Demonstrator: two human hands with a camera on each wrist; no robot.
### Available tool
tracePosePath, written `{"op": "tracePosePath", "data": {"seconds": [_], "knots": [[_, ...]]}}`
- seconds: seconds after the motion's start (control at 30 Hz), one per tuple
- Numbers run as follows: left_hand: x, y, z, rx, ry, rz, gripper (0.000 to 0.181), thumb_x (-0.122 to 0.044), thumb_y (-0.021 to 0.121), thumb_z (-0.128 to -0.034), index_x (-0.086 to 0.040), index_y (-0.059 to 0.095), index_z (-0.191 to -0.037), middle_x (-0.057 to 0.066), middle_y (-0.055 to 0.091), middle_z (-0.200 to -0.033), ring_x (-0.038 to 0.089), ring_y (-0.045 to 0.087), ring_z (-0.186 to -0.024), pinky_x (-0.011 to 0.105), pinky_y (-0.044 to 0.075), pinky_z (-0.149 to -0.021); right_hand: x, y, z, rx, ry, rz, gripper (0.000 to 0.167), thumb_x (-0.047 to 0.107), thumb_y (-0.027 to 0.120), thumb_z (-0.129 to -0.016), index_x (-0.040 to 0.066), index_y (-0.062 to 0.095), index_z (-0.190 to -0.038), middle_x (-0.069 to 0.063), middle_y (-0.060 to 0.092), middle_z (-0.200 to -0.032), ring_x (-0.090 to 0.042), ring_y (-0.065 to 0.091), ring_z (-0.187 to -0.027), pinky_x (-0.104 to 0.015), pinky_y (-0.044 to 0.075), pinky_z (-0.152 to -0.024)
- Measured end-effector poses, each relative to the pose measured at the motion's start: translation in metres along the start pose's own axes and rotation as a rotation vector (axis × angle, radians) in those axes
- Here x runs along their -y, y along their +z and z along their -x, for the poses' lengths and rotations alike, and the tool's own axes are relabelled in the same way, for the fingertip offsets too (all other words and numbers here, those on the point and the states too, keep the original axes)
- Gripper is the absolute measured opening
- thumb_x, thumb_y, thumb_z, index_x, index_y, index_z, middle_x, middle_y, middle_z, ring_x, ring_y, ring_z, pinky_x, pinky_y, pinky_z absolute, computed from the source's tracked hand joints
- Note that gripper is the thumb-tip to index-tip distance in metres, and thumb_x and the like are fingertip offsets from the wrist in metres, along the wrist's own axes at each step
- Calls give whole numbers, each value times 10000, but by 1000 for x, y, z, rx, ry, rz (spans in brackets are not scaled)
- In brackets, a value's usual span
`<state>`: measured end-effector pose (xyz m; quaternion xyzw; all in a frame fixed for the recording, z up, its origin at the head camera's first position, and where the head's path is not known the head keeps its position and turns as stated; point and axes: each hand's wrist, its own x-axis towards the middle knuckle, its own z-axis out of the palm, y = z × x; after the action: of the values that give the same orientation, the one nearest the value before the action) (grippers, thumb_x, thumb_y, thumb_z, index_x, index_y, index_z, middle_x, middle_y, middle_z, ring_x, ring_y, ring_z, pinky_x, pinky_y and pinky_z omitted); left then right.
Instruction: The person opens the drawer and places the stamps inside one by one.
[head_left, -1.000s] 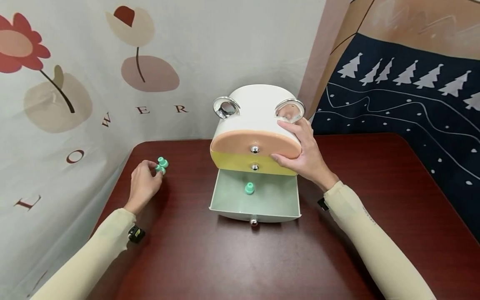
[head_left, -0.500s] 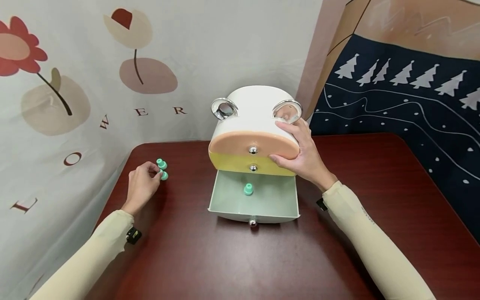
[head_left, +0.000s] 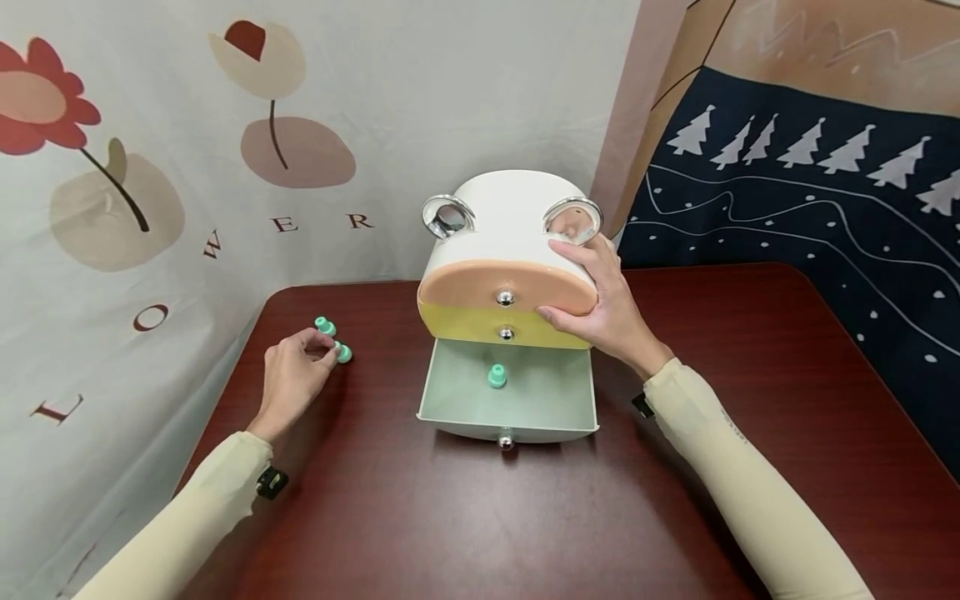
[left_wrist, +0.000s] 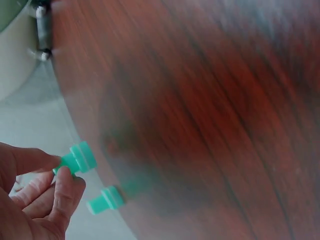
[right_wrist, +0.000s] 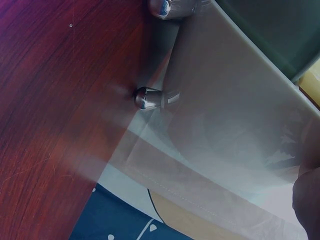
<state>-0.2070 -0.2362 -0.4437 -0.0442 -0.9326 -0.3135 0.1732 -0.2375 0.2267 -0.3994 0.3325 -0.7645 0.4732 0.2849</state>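
Observation:
In the head view, my left hand (head_left: pixel 296 379) pinches a small green stepped plug (head_left: pixel 343 353) over the left part of the table. The left wrist view shows thumb and fingertips on the narrow end of that plug (left_wrist: pixel 82 157). Close by stands a second green plug (head_left: pixel 325 326), apart from the held one. A third green plug (head_left: pixel 497 377) is inside the pulled-out pale green bottom drawer (head_left: pixel 543 400). My right hand (head_left: pixel 615 312) grips the right side of the small white drawer cabinet (head_left: pixel 517 208), thumb on its front and a finger on top.
Above the pulled-out drawer, an orange drawer (head_left: pixel 457 287) and a yellow drawer (head_left: pixel 457 321) are pushed in. Two silver rings stick up from the cabinet top. Printed cloths (head_left: pixel 420 100) hang behind the dark red table (head_left: pixel 450 517).
My left hand has moved slightly right and towards me, carrying the pinched plug away from the one beside it. The right hand keeps its hold on the cabinet.

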Motion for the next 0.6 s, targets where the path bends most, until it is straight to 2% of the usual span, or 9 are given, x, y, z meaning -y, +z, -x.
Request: {"op": "tracePosePath", "data": {"seconds": [0.1, 0.17, 0.4, 0.5, 0.6], "knots": [[-10, -2, 6, -5, 19, 34, 67, -34, 828, -941, -9, 795, -993, 130, 810, -952, 278, 797, -819, 103, 467, -694, 0, 0, -3, 3, 0, 2, 791, 185, 931, -782, 101, 614, -1502, -168, 548, -1519, -313, 396, -1395, -556, 336, -1055], [-18, -3, 11, -16, 35, 63, 75, -34, 840, -938, -17, 793, -993, 113, 805, -935, 224, 781, -778, 80, 463, -670, 1, 1, -4, 4, -2, 7, 792, 187, 929, -781, 100, 613, -1502, -171, 547, -1522, -317, 396, -1396, -558, 332, -1056], [-53, -7, 34, -106, 88, 211, 104, -56, 862, -933, -56, 797, -1014, 34, 786, -865, 50, 681, -707, 131, 483, -660, 3, 1, 2, 6, 18, 9, 799, 178, 931, -787, 100, 607, -1513, -165, 536, -1540, -322, 385, -1406, -566, 335, -1055], [-66, -6, 40, -122, 114, 262, 113, -41, 865, -925, -69, 805, -1016, 3, 773, -834, 57, 659, -694, 151, 483, -654, 3, 1, 4, 4, 20, 13, 803, 175, 928, -781, 95, 605, -1511, -169, 529, -1549, -318, 380, -1412, -577, 329, -1062], [-79, -6, 42, -142, 147, 274, 126, -26, 869, -914, -83, 811, -1010, -22, 752, -833, 97, 616, -690, 168, 456, -656, 3, 2, 0, 5, 10, 13, 801, 182, 927, -787, 99, 601, -1514, -166, 527, -1549, -315, 374, -1423, -575, 329, -1073]]}}
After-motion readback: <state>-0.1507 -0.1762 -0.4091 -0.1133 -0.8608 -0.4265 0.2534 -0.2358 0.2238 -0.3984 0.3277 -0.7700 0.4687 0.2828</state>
